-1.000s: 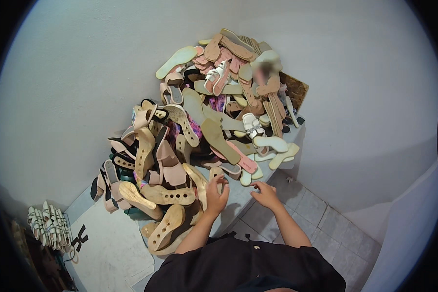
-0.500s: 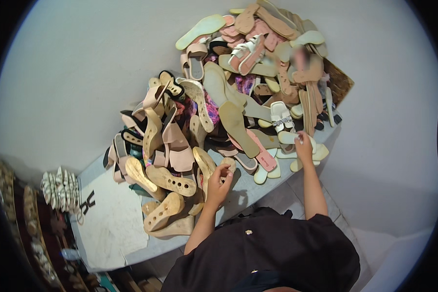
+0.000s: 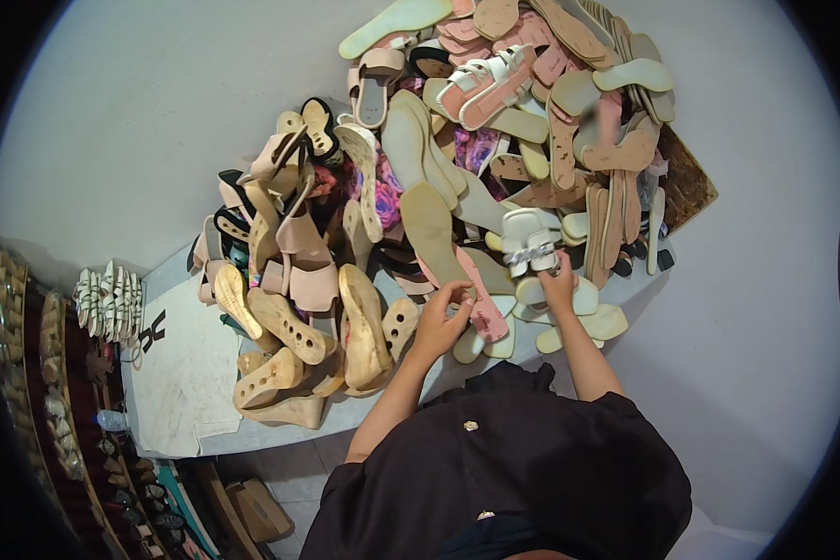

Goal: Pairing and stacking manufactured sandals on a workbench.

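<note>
R hand (image 3: 558, 280) has moved up from the bench (image 3: 280, 431) edge, now gripping white sandal (image 3: 529, 245); L hand (image 3: 441, 317) still pinches pink sole (image 3: 476, 299).

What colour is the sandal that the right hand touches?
White; the sandal under the right hand shows best in the head view.

We see a white sandal (image 3: 529, 245) with a silver strap, a long pink insole (image 3: 476, 297), tan wooden soles (image 3: 364, 327), a pale green insole (image 3: 397, 21), purple floral fabric (image 3: 476, 147), a light grey table (image 3: 182, 373) and a black shirt (image 3: 504, 485).
</note>
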Motion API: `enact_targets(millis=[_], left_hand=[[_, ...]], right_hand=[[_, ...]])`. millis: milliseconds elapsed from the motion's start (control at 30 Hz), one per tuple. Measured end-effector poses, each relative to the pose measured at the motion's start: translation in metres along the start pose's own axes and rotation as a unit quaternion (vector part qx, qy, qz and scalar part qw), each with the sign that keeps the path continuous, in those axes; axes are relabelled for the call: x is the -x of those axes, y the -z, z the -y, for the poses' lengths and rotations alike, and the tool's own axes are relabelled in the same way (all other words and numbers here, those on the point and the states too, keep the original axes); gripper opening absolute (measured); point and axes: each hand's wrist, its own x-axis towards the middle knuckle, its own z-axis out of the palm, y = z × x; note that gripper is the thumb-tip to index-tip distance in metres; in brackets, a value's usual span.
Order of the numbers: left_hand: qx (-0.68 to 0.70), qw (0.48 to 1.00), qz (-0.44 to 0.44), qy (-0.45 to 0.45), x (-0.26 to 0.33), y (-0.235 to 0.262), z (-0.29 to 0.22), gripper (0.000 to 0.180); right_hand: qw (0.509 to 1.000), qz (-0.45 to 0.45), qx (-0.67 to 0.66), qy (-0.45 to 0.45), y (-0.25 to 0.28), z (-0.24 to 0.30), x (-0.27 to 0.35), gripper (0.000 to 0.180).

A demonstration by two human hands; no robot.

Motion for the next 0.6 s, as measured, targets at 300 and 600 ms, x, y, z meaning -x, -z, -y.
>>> enact_targets(millis=[300, 600], left_hand=[[0.095, 0.992, -0.024, 0.074, -0.039, -0.058, 0.019, 0.059], [0.183, 0.965, -0.128, 0.137, -0.047, -0.044, 0.026, 0.039]], right_hand=[[0.969, 0.115, -0.199, 0.090, 0.000, 0.035, 0.025, 0.035], [0.917, 0.305, -0.048, 0.251, 0.061, 0.035, 0.004, 0.076]])
